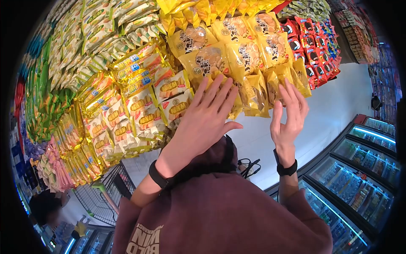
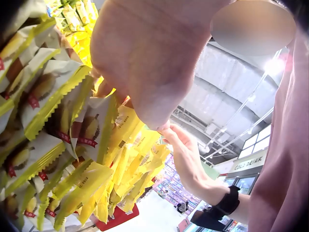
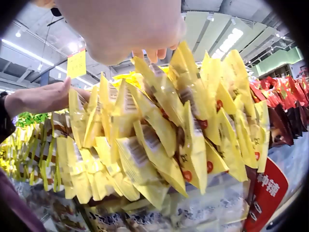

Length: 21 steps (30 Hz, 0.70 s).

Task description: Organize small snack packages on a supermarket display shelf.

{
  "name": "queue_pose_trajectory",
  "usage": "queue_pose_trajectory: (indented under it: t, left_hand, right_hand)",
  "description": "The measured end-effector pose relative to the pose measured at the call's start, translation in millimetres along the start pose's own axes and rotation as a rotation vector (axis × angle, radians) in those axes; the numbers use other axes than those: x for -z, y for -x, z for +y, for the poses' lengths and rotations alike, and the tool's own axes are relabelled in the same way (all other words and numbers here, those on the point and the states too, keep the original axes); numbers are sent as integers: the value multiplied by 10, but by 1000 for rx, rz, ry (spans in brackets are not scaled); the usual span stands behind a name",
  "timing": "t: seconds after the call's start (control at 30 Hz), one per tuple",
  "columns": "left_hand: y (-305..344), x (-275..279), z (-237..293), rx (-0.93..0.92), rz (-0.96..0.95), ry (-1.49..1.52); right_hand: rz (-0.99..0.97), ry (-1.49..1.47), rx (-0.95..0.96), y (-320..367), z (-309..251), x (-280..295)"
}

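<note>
Yellow cookie packets [image 1: 247, 57] lie in rows on the display, with more standing on edge along its front. My left hand [image 1: 211, 112] rests over the front packets, fingers straight and slightly spread, thumb out to the side. To its right, my right hand [image 1: 289, 112] touches the front-row packets with extended, slightly bent fingers. In the right wrist view its fingertips show just behind the tops of the standing yellow packets [image 3: 157, 130]. The left wrist view shows the left palm [image 2: 145, 58] over the packets, partly hiding them.
White-and-gold snack packets [image 1: 141, 106] fill the display to the left, green-and-white packets [image 1: 99, 31] beyond. Red packets [image 1: 311, 46] lie at the right. A red sign [image 3: 265, 193] hangs below the front edge. Glass-door coolers [image 1: 351, 169] and a shopping cart [image 1: 99, 197] stand nearby.
</note>
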State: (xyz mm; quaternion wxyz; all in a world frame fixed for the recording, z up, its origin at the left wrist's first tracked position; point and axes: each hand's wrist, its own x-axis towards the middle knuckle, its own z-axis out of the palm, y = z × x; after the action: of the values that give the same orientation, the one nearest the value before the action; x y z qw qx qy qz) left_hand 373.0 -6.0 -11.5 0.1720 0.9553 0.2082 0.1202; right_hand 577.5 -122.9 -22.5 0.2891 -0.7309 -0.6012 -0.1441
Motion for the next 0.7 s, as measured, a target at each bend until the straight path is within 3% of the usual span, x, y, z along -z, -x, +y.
queue_pose_trajectory:
  t: [0.43,0.57,0.7]
  left_hand:
    - [-57,-81,107,-96,24,55]
    - [-54,-128,95,-93,81,87]
    - [-51,-120,103,-79,91,97]
  right_hand:
    - [-197,124,64,-31,22,-170]
    - [-107,64,67,-148,7,5]
    - [-148,73,-31,-248,125,63]
